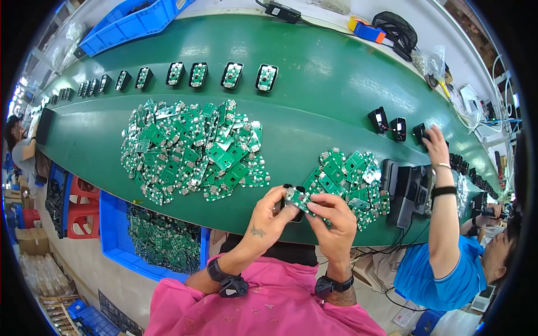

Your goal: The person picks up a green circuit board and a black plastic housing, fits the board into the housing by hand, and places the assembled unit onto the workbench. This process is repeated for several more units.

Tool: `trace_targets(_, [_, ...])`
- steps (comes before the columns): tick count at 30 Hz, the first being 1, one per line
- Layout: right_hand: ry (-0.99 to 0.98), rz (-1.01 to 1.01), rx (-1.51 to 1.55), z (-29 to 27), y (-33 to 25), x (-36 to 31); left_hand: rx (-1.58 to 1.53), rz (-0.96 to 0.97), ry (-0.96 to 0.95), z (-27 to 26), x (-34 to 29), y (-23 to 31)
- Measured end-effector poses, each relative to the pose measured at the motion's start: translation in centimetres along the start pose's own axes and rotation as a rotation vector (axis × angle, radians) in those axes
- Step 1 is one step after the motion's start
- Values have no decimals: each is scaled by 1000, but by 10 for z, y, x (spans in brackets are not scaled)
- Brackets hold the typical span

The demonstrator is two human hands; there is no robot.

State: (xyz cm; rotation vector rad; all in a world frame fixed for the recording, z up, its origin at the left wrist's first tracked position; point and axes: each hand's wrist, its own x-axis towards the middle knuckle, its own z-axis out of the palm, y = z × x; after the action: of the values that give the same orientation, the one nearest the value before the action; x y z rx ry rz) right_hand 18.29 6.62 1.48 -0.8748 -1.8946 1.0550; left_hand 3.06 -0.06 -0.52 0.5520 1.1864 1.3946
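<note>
Near the front edge of the green bench, a small green circuit board [298, 200] is between my two hands, over a black plastic case [297, 217] that is partly hidden. My left hand [268, 219] is closed around the case's left side, its thumb close to the board. With thumb and forefinger, my right hand [335, 223] pinches the board's right end. How far the board sits inside the case I cannot tell. A large heap of circuit boards [193, 148] lies to the left, and a smaller heap [347, 179] lies just beyond my right hand.
A row of black cases with boards [232, 74] runs along the far side. Blue bins [134, 25] [112, 235] stand at the far left and below the bench. At right, a co-worker's hand [437, 144] touches a black case, near a grey device [412, 193] and cables.
</note>
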Motion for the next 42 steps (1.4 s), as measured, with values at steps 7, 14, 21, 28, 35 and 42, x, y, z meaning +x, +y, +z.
trace_targets(7, [-78, -51, -17, -9, 12, 2, -106, -9, -100, -7, 3, 11])
trace_targets(14, [4, 152, 134, -1, 5, 4, -72, 62, -80, -2, 4, 10])
trace_targets(21, [-19, 199, 240, 16, 8, 10, 38, 159, -52, -1, 3, 2])
trace_targets(28, [170, -66, -287, 29, -7, 7, 200, 321, 68, 0, 2, 7])
trace_targets(35, [10, -24, -194, 24, -25, 20, 413, 380, 106, -6, -2, 32])
trace_targets(42, [-126, 24, -132, 17, -28, 24, 548, 480, 49, -13, -2, 30])
